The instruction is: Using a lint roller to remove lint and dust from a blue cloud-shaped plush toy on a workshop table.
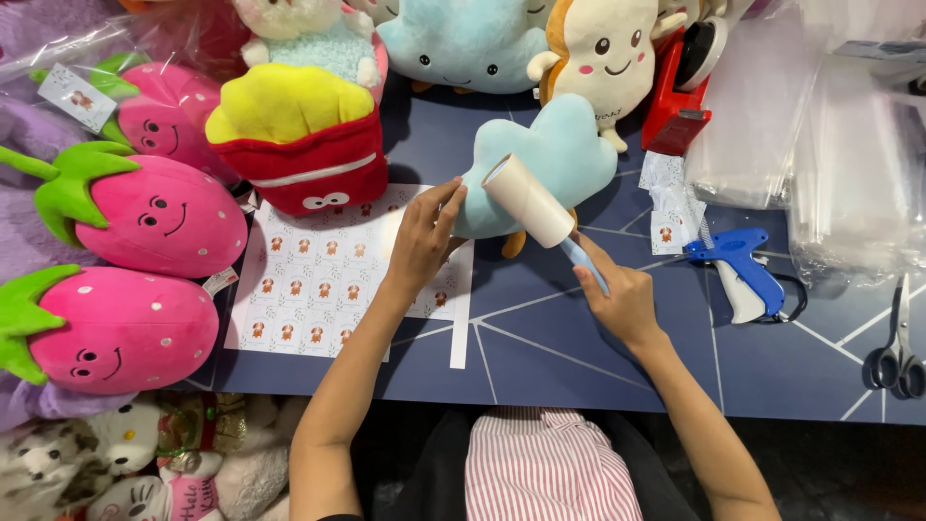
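Right hand (625,301) clamped on lint roller (529,201); left hand (422,239), fingers together, pins blue cloud plush (569,145), its underside hidden, at 12 o'clock.
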